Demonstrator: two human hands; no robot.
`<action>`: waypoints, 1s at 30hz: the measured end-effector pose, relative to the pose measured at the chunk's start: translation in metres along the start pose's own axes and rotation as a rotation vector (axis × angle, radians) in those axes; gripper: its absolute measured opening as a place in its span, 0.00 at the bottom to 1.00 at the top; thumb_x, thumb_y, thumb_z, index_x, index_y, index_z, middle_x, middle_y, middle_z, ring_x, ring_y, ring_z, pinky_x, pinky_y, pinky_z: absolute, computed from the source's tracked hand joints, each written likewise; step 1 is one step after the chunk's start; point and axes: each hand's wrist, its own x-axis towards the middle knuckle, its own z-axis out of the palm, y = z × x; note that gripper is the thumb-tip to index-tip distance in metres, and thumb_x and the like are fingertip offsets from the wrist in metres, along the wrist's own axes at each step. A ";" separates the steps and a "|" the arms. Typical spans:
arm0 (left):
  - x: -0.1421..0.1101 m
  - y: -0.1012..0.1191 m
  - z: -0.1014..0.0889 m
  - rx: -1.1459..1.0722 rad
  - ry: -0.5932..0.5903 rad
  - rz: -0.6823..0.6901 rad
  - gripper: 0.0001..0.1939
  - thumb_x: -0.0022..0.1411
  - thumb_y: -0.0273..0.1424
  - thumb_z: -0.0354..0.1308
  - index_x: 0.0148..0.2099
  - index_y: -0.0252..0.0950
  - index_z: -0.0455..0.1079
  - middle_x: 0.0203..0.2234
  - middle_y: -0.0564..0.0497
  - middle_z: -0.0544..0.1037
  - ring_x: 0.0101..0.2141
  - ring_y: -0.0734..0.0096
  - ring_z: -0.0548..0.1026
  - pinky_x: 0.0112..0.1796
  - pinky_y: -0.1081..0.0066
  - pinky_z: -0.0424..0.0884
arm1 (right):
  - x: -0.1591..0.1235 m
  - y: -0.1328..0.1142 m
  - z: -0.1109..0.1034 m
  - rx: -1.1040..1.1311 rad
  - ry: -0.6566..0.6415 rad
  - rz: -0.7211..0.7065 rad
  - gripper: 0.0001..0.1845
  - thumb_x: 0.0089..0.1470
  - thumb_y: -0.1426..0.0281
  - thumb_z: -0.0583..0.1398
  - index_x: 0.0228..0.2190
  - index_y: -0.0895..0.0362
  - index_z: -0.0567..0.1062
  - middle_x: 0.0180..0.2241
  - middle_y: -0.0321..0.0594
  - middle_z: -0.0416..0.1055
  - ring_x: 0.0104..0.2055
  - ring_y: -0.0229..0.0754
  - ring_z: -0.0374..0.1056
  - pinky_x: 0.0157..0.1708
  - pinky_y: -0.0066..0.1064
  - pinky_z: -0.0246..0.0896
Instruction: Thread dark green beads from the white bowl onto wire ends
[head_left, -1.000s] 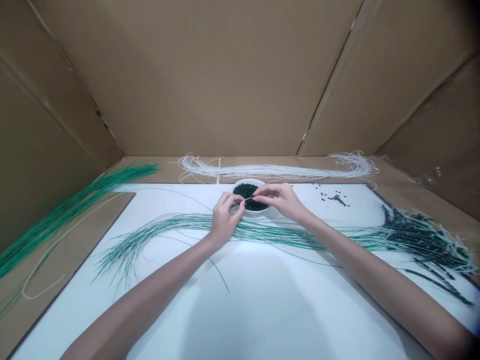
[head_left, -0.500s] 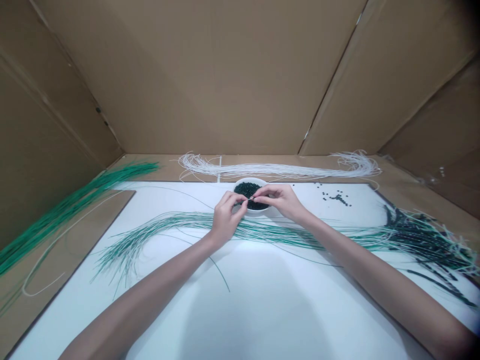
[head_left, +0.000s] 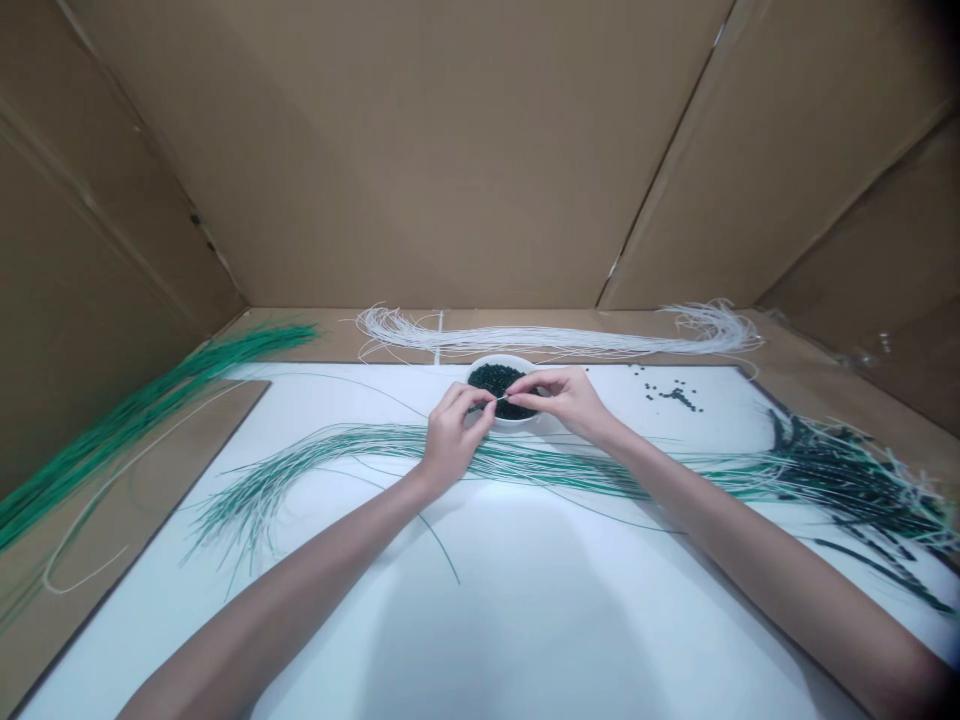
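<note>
- The left hand (head_left: pixel 454 432) and right hand (head_left: pixel 564 400) both pinch one thin pale strand (head_left: pixel 501 398) over the bowl (head_left: pixel 502 360) of dark beads (head_left: pixel 490 378).
- Green strands (head_left: pixel 555 466) cross beneath the arms (head_left: pixel 352 555); white strands (head_left: pixel 525 342) lie behind the bowl, loose beads (head_left: pixel 679 398) to its right.
- Brown cardboard walls (head_left: pixel 420 150) enclose the white surface (head_left: pixel 480 600).

White board (head_left: pixel 495 620), bowl (head_left: pixel 501 359) of dark beads (head_left: pixel 491 379) on it, green strands (head_left: pixel 547 464), scattered beads (head_left: pixel 679 397)

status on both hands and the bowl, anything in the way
Left hand, right hand: both pinched at a pale strand, over white bowl. Dark beads in bowl. Green-and-white bundle under both forearms; nothing seen blocking the pinch.
</note>
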 end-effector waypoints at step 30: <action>-0.002 -0.003 0.001 0.006 -0.034 0.023 0.05 0.57 0.29 0.52 0.34 0.35 0.68 0.29 0.51 0.69 0.29 0.76 0.67 0.31 0.77 0.63 | -0.004 -0.001 0.006 -0.057 -0.062 -0.120 0.17 0.45 0.67 0.59 0.40 0.56 0.71 0.30 0.39 0.73 0.29 0.37 0.68 0.33 0.32 0.66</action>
